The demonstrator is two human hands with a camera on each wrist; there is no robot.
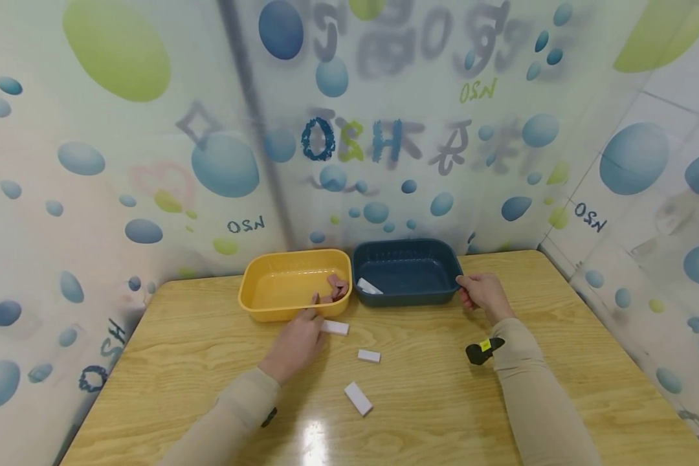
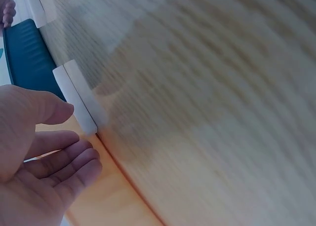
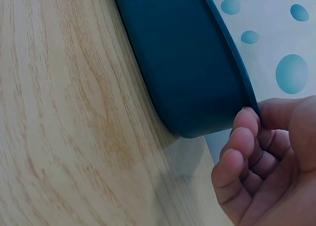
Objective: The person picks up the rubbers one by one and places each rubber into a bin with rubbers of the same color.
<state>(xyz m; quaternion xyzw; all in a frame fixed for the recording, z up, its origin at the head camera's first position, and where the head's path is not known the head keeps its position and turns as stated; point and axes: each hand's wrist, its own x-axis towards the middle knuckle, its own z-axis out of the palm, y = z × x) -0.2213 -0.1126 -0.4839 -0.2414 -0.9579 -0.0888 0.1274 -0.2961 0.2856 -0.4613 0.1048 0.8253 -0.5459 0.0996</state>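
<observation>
My left hand (image 1: pixel 296 344) is at the front wall of the yellow plastic basket (image 1: pixel 279 315), a finger reaching up by its rim. In the left wrist view, the fingers curl loosely with a gap below the thumb. A white rectangular block (image 2: pixel 79 100) lies beside the thumb tip, against the basket's front; whether they touch I cannot tell. My right hand (image 1: pixel 482 294) pinches the right front rim of the dark blue basket (image 3: pixel 182 63) between thumb and fingers. Reddish-brown blocks (image 1: pixel 339 286) lie in the yellow basket, and white blocks (image 1: pixel 368 286) in the blue one.
A small white block (image 1: pixel 369 356) and a larger white block (image 1: pixel 358 399) lie on the wooden table (image 1: pixel 431 401) before the baskets. Both baskets stand side by side near the patterned wall covering (image 1: pixel 384 213) at the back.
</observation>
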